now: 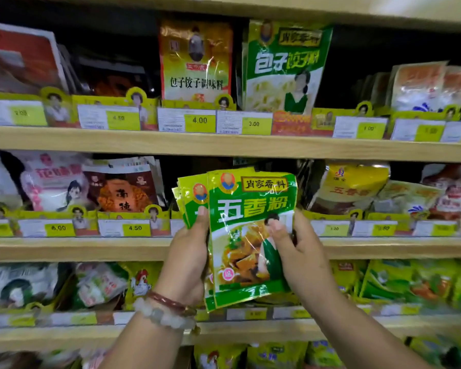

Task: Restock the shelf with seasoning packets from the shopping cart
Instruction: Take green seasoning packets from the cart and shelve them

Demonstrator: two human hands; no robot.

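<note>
green seasoning packets [248, 235] sit clamped between our left hand [188, 259] and right hand [298, 251]; we should square them, then slide them upright into the dark gap [181, 169] directly behind.

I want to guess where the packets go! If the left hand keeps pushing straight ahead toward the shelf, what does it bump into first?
Probably nothing at once. The left hand holds the green packets before a dark gap on the middle shelf, beside the brown packet. Depth is unclear.

Packets [250, 235] between hands, seemingly before shelf [91, 249].
</note>
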